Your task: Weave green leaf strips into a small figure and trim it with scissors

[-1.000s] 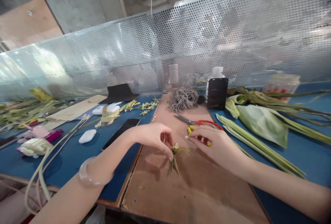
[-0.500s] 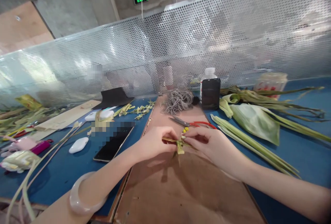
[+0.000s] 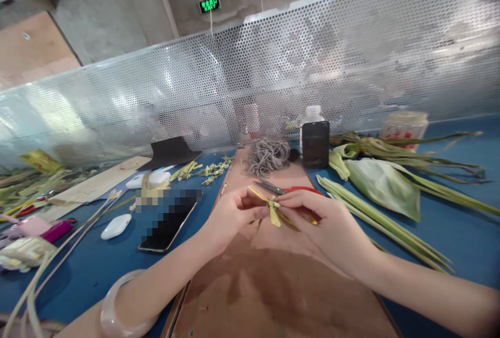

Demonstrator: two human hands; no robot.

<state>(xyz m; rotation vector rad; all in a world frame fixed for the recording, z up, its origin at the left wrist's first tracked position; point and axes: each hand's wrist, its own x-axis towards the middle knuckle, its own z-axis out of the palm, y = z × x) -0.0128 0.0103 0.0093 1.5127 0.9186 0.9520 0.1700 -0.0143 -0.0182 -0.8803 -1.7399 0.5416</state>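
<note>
The blue desk (image 3: 78, 280) is divided by a brown board (image 3: 281, 296); above it, the left hand (image 3: 230, 218) and right hand (image 3: 328, 223) are held close together; red-handled scissors (image 3: 287, 190) are laid just beyond; a small leaf knot (image 3: 274, 215) is pinched by both hands, between them.

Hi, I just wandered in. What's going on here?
A person is working a small bundle of yellow-green strips between the fingers of the left hand and right hand, held above a brown board. Just beyond lie red-handled scissors and a heap of grey cord; long green stalks lie to the right.
</note>
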